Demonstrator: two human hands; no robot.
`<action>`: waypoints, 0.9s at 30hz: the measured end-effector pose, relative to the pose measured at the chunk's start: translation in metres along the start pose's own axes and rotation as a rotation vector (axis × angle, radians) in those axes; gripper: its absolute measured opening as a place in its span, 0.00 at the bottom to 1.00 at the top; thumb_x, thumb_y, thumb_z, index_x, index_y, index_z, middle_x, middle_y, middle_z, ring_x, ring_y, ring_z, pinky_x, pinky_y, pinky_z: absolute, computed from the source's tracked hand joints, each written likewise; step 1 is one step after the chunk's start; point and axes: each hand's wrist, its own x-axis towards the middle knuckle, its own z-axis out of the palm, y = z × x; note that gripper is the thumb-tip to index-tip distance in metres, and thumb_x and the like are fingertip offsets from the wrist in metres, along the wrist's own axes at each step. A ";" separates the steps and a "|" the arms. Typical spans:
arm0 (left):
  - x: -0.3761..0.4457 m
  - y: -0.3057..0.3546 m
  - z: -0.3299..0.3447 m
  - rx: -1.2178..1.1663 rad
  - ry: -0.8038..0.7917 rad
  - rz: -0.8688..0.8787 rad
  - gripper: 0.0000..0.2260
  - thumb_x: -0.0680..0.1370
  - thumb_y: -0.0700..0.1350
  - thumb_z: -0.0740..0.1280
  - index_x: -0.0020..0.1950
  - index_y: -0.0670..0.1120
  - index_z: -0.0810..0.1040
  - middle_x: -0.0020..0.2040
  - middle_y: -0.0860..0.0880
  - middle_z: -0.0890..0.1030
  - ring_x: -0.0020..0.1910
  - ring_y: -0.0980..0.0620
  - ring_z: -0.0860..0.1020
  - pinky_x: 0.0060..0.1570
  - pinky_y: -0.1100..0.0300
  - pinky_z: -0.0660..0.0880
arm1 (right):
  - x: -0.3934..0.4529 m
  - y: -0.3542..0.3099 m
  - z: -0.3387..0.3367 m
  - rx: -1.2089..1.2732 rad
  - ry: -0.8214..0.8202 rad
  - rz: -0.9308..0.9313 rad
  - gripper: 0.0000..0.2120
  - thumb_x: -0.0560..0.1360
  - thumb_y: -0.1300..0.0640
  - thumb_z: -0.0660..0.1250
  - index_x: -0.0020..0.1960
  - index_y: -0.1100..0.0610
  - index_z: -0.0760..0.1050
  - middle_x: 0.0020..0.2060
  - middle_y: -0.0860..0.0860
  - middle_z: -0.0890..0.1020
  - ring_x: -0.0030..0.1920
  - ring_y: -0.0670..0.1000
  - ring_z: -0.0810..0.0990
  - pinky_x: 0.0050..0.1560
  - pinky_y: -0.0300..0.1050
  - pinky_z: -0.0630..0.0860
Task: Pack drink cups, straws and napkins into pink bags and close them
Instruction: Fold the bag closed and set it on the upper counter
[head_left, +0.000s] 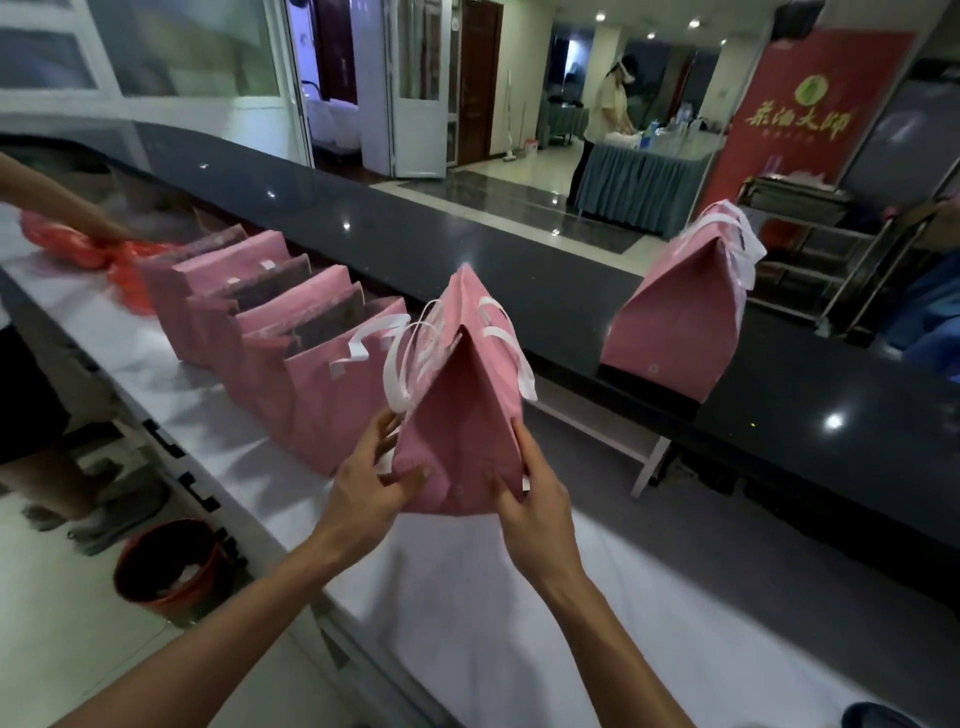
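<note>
The left hand (371, 480) and right hand (535, 499) grasp the lower corners of a closed pink bag (462, 410), lifted just above the white tabletop (467, 597), its folded top tilted away and its contents hidden. Behind, a row of open pink bags (270, 312) lines the tabletop's far edge; another closed bag (680, 301) stands on the dark counter (467, 249).

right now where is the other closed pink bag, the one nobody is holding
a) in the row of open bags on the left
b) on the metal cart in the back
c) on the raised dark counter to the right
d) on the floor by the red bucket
c, the closed pink bag stands alone on the raised dark counter, while the left hand and right hand grip the held pink bag over the white worktop.
</note>
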 end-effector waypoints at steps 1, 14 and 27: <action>0.008 0.007 -0.004 -0.012 0.006 0.021 0.33 0.72 0.52 0.76 0.75 0.51 0.68 0.66 0.55 0.79 0.65 0.53 0.78 0.55 0.53 0.82 | 0.008 -0.007 0.001 -0.001 0.011 -0.023 0.32 0.80 0.57 0.67 0.78 0.39 0.59 0.69 0.44 0.74 0.65 0.47 0.76 0.60 0.53 0.81; 0.183 0.046 0.011 -0.040 -0.206 0.226 0.32 0.68 0.48 0.77 0.71 0.54 0.71 0.60 0.53 0.83 0.60 0.51 0.81 0.55 0.50 0.81 | 0.144 -0.043 -0.018 -0.109 0.274 -0.136 0.31 0.79 0.51 0.69 0.79 0.45 0.61 0.68 0.47 0.76 0.66 0.48 0.76 0.63 0.56 0.77; 0.289 -0.008 0.098 -0.027 -0.359 0.241 0.27 0.76 0.39 0.73 0.74 0.51 0.70 0.62 0.54 0.82 0.61 0.59 0.80 0.59 0.49 0.81 | 0.178 0.001 -0.015 -0.486 0.516 -0.007 0.36 0.81 0.62 0.64 0.82 0.52 0.50 0.81 0.48 0.55 0.80 0.44 0.52 0.76 0.33 0.51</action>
